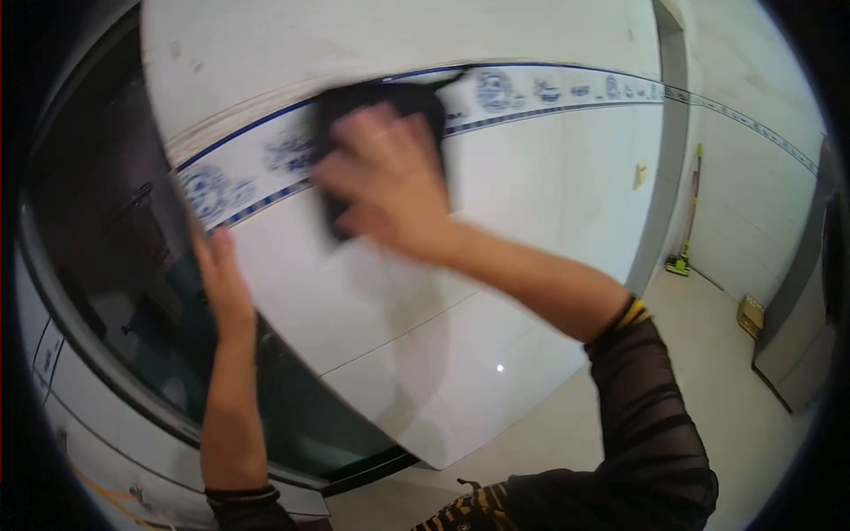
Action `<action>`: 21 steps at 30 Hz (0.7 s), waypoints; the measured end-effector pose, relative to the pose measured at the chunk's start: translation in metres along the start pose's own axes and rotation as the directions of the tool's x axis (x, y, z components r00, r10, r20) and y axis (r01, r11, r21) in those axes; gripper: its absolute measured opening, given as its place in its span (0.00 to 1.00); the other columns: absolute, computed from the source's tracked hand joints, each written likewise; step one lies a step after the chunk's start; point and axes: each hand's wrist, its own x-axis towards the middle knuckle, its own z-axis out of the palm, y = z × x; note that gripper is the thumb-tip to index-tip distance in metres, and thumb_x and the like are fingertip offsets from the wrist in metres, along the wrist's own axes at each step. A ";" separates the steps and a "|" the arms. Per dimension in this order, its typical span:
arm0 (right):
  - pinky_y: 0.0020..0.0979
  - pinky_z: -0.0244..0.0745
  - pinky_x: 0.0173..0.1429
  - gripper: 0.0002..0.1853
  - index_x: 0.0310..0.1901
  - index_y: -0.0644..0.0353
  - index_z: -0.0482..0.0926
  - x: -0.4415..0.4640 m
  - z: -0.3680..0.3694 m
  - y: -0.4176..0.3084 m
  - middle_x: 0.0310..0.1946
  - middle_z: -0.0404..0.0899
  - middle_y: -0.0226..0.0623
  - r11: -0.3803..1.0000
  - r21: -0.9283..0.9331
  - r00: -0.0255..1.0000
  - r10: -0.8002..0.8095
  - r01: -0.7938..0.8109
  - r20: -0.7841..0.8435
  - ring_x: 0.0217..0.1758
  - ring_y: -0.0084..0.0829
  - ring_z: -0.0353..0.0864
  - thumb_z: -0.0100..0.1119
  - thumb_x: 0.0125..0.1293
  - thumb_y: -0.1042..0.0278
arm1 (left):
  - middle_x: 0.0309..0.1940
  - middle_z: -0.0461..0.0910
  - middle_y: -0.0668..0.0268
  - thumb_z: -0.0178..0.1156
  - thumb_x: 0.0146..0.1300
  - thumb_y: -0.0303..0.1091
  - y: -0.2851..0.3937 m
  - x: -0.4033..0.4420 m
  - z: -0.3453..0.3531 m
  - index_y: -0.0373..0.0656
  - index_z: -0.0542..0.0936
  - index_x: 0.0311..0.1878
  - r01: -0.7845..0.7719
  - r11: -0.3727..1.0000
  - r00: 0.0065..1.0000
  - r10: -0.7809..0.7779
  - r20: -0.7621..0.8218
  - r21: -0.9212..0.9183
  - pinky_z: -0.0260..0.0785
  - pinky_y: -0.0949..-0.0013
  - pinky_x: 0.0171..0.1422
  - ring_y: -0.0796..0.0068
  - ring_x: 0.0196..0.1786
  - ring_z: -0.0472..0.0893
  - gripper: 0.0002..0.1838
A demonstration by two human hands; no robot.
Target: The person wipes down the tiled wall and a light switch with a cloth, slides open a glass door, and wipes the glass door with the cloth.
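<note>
My right hand (390,190), smeared by motion, presses a black cloth (425,100) against the tiled wall (522,177). The cloth lies across the blue-and-white patterned border strip (518,88), and a thin dark tail sticks out at its upper right. Further left, my left hand (227,288) rests at the wall's vertical edge beside the dark doorway, fingers stretched upward and nothing seen in it.
A dark glass door (115,239) in a grey frame stands at the left. Toward the far right are a green-headed mop (678,264) leaning in the corner, a small brown box (751,316) on the pale floor (699,354), and a light switch (640,175).
</note>
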 end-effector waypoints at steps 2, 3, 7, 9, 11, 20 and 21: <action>0.50 0.51 0.70 0.29 0.53 0.49 0.72 -0.005 0.021 -0.033 0.67 0.56 0.42 0.926 0.226 0.944 -0.324 0.303 0.059 0.71 0.45 0.54 0.67 0.45 0.60 | 0.63 0.62 0.56 0.42 0.72 0.45 -0.004 -0.002 -0.013 0.36 0.55 0.68 0.095 0.994 0.995 -0.094 -0.030 0.055 0.53 0.68 0.68 0.68 0.63 0.63 0.29; 0.38 0.54 0.70 0.27 0.54 0.49 0.72 -0.009 0.028 -0.043 0.68 0.54 0.42 0.879 0.260 0.904 -0.426 0.400 0.046 0.71 0.41 0.55 0.65 0.49 0.59 | 0.64 0.61 0.55 0.42 0.72 0.44 -0.009 -0.003 -0.026 0.35 0.53 0.69 0.063 0.998 0.998 -0.063 0.027 0.009 0.52 0.69 0.68 0.68 0.64 0.63 0.29; 0.32 0.67 0.60 0.29 0.59 0.42 0.70 -0.015 -0.015 0.004 0.67 0.58 0.38 0.938 0.260 0.920 -0.295 0.228 0.259 0.68 0.44 0.62 0.63 0.52 0.59 | 0.66 0.57 0.56 0.41 0.72 0.45 0.016 -0.008 -0.029 0.35 0.51 0.70 0.145 0.989 0.989 -0.145 0.009 -0.041 0.47 0.69 0.70 0.68 0.66 0.60 0.31; 0.35 0.66 0.60 0.30 0.56 0.40 0.71 -0.026 -0.044 0.059 0.67 0.59 0.35 0.981 -0.023 0.980 -0.190 0.191 0.053 0.67 0.39 0.61 0.66 0.48 0.59 | 0.66 0.58 0.56 0.41 0.72 0.45 0.021 -0.011 -0.028 0.36 0.51 0.70 0.132 0.989 0.991 -0.133 -0.005 -0.068 0.47 0.69 0.70 0.68 0.66 0.60 0.31; 0.44 0.58 0.67 0.33 0.57 0.43 0.71 -0.047 -0.079 0.125 0.66 0.57 0.42 0.980 -0.186 0.996 -0.075 0.065 -0.049 0.70 0.48 0.55 0.67 0.44 0.63 | 0.65 0.60 0.57 0.42 0.72 0.47 0.024 -0.012 -0.029 0.36 0.52 0.69 0.131 0.989 0.990 -0.134 -0.048 -0.063 0.50 0.69 0.69 0.68 0.65 0.62 0.31; 0.53 0.37 0.71 0.27 0.63 0.53 0.64 -0.107 -0.099 0.222 0.68 0.52 0.50 0.867 -0.237 0.840 0.302 -0.439 -0.451 0.72 0.51 0.47 0.51 0.62 0.63 | 0.62 0.63 0.57 0.38 0.72 0.49 0.031 -0.014 -0.056 0.37 0.55 0.67 0.217 0.976 0.973 -0.216 -0.084 0.004 0.55 0.66 0.66 0.64 0.62 0.65 0.29; 0.55 0.38 0.71 0.27 0.62 0.53 0.65 -0.109 -0.088 0.194 0.68 0.52 0.52 0.899 -0.221 0.875 0.271 -0.379 -0.401 0.72 0.52 0.47 0.54 0.59 0.63 | 0.62 0.63 0.57 0.38 0.72 0.49 0.030 -0.013 -0.057 0.37 0.55 0.67 0.234 0.972 0.966 -0.235 -0.104 -0.029 0.55 0.66 0.66 0.65 0.62 0.65 0.29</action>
